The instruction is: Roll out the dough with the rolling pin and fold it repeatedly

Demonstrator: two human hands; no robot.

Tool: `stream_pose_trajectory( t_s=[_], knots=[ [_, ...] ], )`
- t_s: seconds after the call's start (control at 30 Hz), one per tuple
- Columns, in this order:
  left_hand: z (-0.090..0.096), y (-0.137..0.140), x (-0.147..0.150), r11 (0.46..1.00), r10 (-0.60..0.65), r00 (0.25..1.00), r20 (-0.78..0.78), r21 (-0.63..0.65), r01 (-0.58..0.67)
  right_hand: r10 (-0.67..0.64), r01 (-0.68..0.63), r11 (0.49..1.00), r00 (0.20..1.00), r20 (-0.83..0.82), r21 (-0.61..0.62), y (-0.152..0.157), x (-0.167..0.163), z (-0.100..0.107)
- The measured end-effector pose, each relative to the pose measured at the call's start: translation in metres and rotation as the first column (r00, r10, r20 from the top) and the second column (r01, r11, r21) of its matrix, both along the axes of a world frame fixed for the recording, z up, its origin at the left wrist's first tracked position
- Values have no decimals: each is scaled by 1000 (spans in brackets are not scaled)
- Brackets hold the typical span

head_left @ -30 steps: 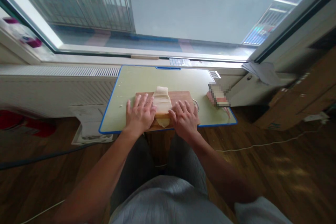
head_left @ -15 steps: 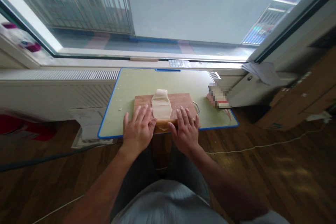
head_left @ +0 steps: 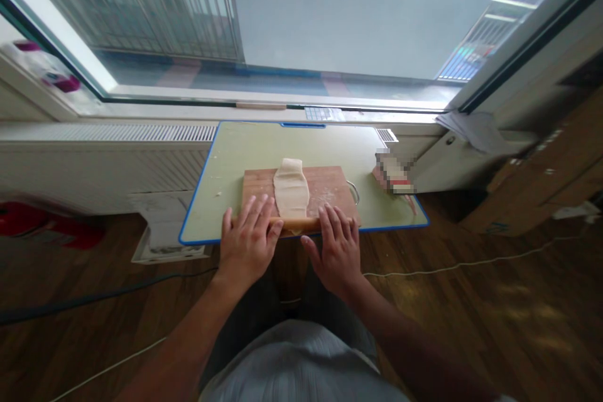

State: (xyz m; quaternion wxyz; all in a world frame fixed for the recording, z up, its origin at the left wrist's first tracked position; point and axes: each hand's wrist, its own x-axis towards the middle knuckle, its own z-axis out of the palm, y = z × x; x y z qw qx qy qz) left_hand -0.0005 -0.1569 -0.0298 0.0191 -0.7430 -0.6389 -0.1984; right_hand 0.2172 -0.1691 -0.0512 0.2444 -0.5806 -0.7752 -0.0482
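A thin strip of pale dough (head_left: 291,190) lies lengthwise on a wooden cutting board (head_left: 330,182) dusted with flour on its right. Across the board's near edge runs a wooden rolling pin (head_left: 301,224), over the near end of the dough. My left hand (head_left: 249,232) presses on the pin's left part with its fingers stretched forward and thumb apart. On the pin's right part rests my right hand (head_left: 336,242), its fingers also extended flat over the wood and its thumb spread inward. Both ends of the pin are mostly hidden under my hands.
Beneath the board is a pale green tabletop (head_left: 254,141) with a blue rim. A metal handle (head_left: 353,192) sticks out from the board's right side. Farther right lies a pixelated object (head_left: 396,173). A radiator (head_left: 94,169) and window stand behind; cardboard boxes (head_left: 541,182) are at right.
The rolling pin and both hands have shifted slightly toward me, to the board's near edge. My right thumb has come off the pin. The camera view has moved a little.
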Motion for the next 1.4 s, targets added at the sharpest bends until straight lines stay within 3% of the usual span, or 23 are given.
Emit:
stream_pose_trajectory(
  t_s=[0.1,0.17,0.43,0.53,0.63,0.83,0.97,1.13,1.4],
  knots=[
    [-5,-13,-1,1000,-2,1000,11,26,1,10,-10,1000,1000,16,18,-13,1,-4],
    [-5,-8,-1,1000,2,1000,14,28,-3,-9,9,1000,1000,18,22,-7,0,-5],
    [11,80,8,994,96,995,-19,-45,-96,-151,157,978,987,55,-135,81,-16,17],
    [14,95,9,991,115,993,-12,-66,-115,-173,183,964,983,69,-195,99,-18,25],
    [14,89,9,992,107,994,-11,-69,-108,-166,178,966,983,74,-188,93,-17,24],
    [8,44,6,996,61,998,-9,-63,-61,-108,113,987,993,46,-113,45,-9,9],
    [4,29,3,998,42,999,-3,-51,-42,-102,105,990,994,31,-94,31,-6,4],
    [8,42,4,997,39,999,0,-66,-39,-106,110,988,994,40,-107,50,-8,9],
    [16,91,10,990,119,993,-3,-80,-119,-109,125,974,990,92,-191,105,-11,29]
  ],
)
